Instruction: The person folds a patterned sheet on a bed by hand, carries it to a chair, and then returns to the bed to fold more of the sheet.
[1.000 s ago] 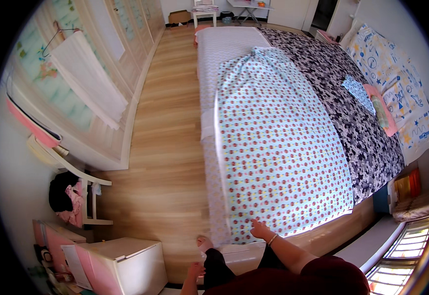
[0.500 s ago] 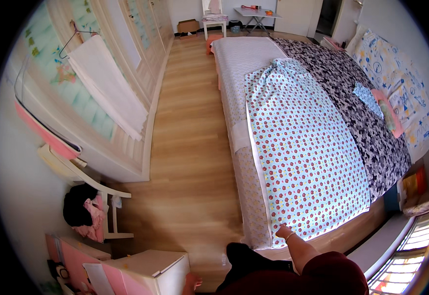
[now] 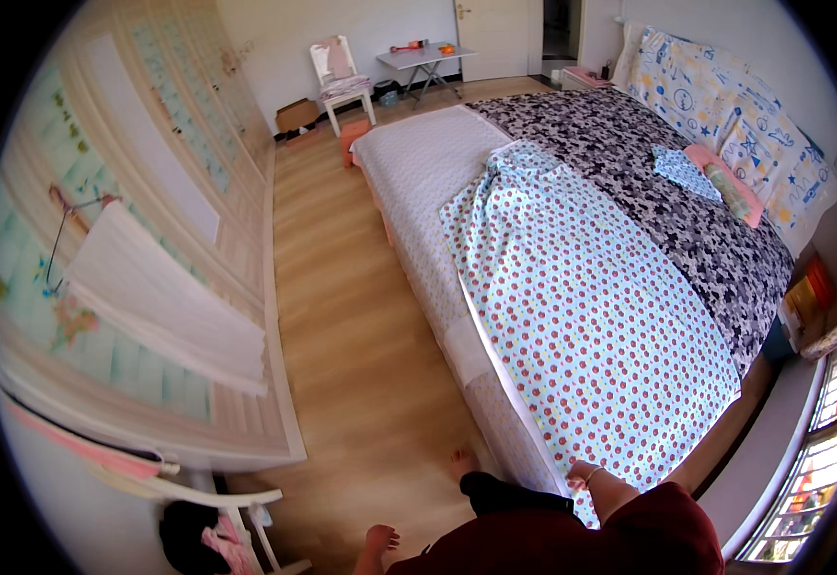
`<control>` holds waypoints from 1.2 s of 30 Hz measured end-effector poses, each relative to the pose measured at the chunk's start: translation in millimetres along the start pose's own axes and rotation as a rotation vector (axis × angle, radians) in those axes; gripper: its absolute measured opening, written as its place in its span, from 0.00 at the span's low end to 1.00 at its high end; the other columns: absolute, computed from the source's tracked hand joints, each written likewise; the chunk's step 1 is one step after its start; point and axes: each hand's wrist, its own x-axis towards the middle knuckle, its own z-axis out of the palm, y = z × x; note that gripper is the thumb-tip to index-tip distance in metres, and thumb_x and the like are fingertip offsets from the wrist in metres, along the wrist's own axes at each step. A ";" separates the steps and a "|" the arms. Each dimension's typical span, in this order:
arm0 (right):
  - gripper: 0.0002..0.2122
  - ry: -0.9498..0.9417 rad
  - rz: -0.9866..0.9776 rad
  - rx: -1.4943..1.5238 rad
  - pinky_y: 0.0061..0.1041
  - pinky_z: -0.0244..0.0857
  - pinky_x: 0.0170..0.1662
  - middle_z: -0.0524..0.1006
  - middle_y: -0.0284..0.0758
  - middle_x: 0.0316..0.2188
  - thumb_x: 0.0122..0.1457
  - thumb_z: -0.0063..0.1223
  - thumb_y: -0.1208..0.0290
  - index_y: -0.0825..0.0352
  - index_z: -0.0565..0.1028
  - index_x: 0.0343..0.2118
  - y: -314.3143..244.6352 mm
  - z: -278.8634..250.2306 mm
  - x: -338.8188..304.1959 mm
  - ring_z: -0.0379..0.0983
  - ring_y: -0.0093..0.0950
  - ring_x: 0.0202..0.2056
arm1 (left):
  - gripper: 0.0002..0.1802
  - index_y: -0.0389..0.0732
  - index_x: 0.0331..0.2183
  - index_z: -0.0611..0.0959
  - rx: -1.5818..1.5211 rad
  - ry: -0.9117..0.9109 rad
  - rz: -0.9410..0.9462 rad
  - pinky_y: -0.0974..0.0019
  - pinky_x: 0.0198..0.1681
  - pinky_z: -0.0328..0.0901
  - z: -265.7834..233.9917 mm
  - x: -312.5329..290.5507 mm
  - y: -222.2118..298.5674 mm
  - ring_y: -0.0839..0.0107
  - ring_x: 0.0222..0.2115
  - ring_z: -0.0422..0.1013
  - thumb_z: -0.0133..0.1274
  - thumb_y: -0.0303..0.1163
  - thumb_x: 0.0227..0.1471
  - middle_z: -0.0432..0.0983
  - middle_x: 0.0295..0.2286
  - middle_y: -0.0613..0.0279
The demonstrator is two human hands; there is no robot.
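A light blue sheet with a red dotted print [image 3: 591,316] lies over the near side of the bed, its far end bunched into folds. Its near left corner is pinched in my right hand [image 3: 586,473], at the foot of the bed close to my body. The sheet's white border [image 3: 495,340] runs along the left side, over a pale patterned bed cover [image 3: 418,158]. Low in the view, my left hand [image 3: 381,539] hangs over the floor with loosely bent fingers, holding nothing. My bare foot [image 3: 461,462] shows beside the bed.
A black and white floral cover [image 3: 629,172] bears a small blue cloth [image 3: 685,172] and a pink pillow [image 3: 734,187]. Wardrobe doors [image 3: 150,115] with a hanging white cloth [image 3: 164,297] line the left. A white chair [image 3: 342,81] and folding table [image 3: 425,57] stand far back.
My view has swung right and I have stepped forward beside the bed's foot. The right hand keeps its hold on the sheet's corner; the near left cabinet has left view.
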 end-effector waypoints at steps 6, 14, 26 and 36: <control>0.09 0.296 -0.324 0.123 0.22 0.62 0.16 0.72 0.35 0.15 0.43 0.42 0.67 0.67 0.71 0.18 -162.2 -132.8 46.4 0.67 0.23 0.14 | 0.10 0.36 0.30 0.70 -0.017 -0.012 0.255 0.66 0.19 0.65 -23.8 18.7 172.3 0.67 0.20 0.69 0.41 0.32 0.45 0.71 0.23 0.55; 0.11 0.109 -0.244 0.136 0.23 0.62 0.15 0.71 0.32 0.11 0.45 0.40 0.66 0.64 0.71 0.15 -292.6 -244.8 118.6 0.68 0.24 0.13 | 0.12 0.36 0.32 0.69 0.016 -0.094 0.158 0.63 0.23 0.66 -110.0 90.7 305.1 0.62 0.23 0.69 0.42 0.32 0.44 0.71 0.25 0.53; 0.13 0.279 0.087 0.930 0.24 0.65 0.19 0.73 0.33 0.16 0.46 0.36 0.66 0.66 0.73 0.19 -374.3 -346.9 142.9 0.70 0.26 0.16 | 0.07 0.37 0.28 0.69 -0.011 -0.044 0.218 0.65 0.21 0.64 -227.2 206.0 607.9 0.65 0.20 0.67 0.43 0.29 0.42 0.68 0.23 0.56; 0.11 0.315 0.181 1.087 0.23 0.66 0.19 0.74 0.34 0.20 0.48 0.39 0.67 0.67 0.71 0.27 -367.4 -459.9 189.5 0.70 0.25 0.17 | 0.07 0.40 0.24 0.71 0.518 -0.393 0.534 0.73 0.15 0.60 -56.4 263.2 851.4 0.75 0.16 0.66 0.41 0.33 0.46 0.69 0.18 0.63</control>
